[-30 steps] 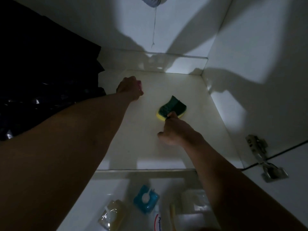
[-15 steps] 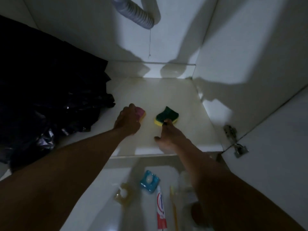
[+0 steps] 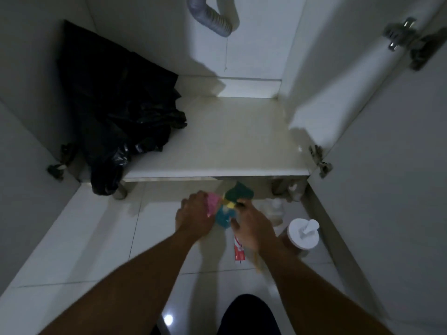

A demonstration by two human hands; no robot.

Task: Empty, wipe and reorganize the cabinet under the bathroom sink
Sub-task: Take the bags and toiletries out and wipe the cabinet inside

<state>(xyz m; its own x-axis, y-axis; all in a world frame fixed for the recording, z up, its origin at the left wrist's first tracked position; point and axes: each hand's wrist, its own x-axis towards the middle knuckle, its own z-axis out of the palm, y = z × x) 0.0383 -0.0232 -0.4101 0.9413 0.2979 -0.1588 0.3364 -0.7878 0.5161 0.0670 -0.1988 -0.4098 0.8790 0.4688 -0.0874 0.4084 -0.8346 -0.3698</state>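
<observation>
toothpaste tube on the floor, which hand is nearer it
Right. The right hand overlaps the far end of the toothpaste tube; the left hand is off to its left, apart.

The crumpled black plastic bag (image 3: 116, 122) on the left is shiny and wrinkly. The white cabinet shelf (image 3: 229, 141) is smooth. The white floor tiles (image 3: 101, 238) near us are glossy. The silver door hinge (image 3: 319, 163) on the right is metal. The pink sponge (image 3: 213, 203) and green and yellow sponge (image 3: 239, 192) look matt.
</observation>
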